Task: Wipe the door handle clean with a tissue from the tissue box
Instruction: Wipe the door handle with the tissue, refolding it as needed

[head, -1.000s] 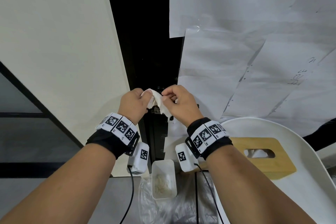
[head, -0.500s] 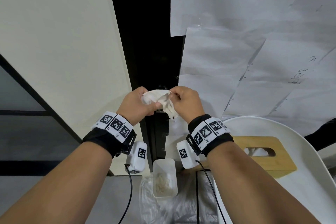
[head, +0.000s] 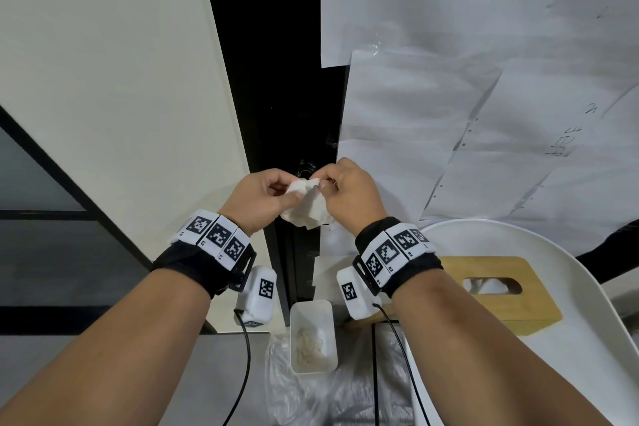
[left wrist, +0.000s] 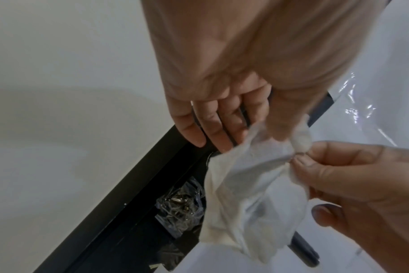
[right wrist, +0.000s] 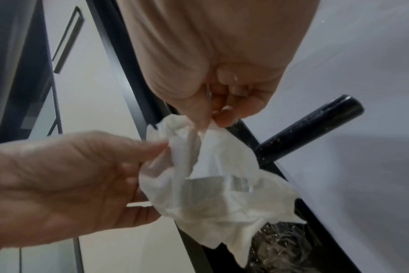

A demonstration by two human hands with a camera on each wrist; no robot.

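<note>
A crumpled white tissue [head: 306, 206] hangs between both hands in front of the black door frame. My left hand [head: 288, 195] pinches its left part between thumb and fingers [left wrist: 213, 127]. My right hand [head: 325, 183] pinches its top edge with thumb and fingertip [right wrist: 218, 118]. The black cylindrical door handle [right wrist: 315, 129] sticks out just behind the tissue [right wrist: 210, 184], apart from it; only its end [left wrist: 304, 253] shows below the tissue [left wrist: 252, 184]. In the head view the handle is hidden behind the tissue. A wooden tissue box [head: 501, 290] with a tissue in its slot sits to my right.
The tissue box lies on a white curved seat [head: 570, 339]. Below my hands stand a white tub [head: 313, 335] of used wipes and a clear plastic bag [head: 311, 394]. Paper sheets [head: 449, 114] cover the door on the right; a white wall [head: 103, 79] is on the left.
My hands have drawn closer together and the tissue, earlier stretched between them, now hangs bunched below the fingers.
</note>
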